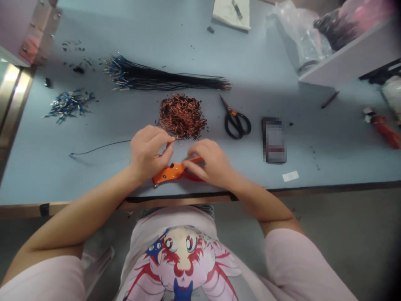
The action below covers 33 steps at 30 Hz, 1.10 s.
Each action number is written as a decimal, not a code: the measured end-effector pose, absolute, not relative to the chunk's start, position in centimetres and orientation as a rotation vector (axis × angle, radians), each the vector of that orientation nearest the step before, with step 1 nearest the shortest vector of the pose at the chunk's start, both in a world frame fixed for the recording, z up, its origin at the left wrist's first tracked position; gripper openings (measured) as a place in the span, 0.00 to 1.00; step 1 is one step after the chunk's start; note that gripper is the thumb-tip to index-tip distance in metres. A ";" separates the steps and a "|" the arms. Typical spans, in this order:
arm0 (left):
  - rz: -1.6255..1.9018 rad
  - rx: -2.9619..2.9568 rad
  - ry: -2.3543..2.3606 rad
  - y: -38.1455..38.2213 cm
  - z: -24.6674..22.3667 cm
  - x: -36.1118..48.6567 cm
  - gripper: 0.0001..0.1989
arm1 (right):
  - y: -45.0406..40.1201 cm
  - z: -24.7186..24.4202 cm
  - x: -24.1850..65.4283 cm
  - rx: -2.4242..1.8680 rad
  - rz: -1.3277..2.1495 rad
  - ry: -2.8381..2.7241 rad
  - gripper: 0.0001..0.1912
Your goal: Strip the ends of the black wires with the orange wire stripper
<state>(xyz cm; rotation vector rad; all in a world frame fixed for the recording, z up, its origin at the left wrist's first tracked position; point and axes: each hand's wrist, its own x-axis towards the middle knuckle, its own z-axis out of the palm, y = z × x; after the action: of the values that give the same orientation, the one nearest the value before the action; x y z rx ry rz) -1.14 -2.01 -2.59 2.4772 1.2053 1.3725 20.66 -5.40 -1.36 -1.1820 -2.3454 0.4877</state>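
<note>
The left hand (150, 152) bent inward, fingers pinched on a black wire (103, 146); the right hand (213, 163) curled over an orange tool (171, 172), its grip unclear. The table's (62, 179) front edge ran just below; room opened leftward around the wire.

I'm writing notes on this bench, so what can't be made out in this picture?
Head view, orange tool: handles partly covered by the right hand.
Head view, black wire: a stretch is hidden by the left hand; its tip at the fingertips is too small to read.
Head view, dark device: details lost to pixelation.
Head view, paper pad: cut off by the top edge.
</note>
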 end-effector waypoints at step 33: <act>0.682 2.795 0.877 -2.6 -1.8 -0.9 0.12 | -4.6 -3.2 20.0 -1.025 0.194 -2.338 0.06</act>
<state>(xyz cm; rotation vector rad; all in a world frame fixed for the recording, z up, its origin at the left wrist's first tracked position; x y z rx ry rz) -0.95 -2.61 -1.80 2.7949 0.8765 0.6821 19.98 -4.59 -3.20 -1.0248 -2.3380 0.1944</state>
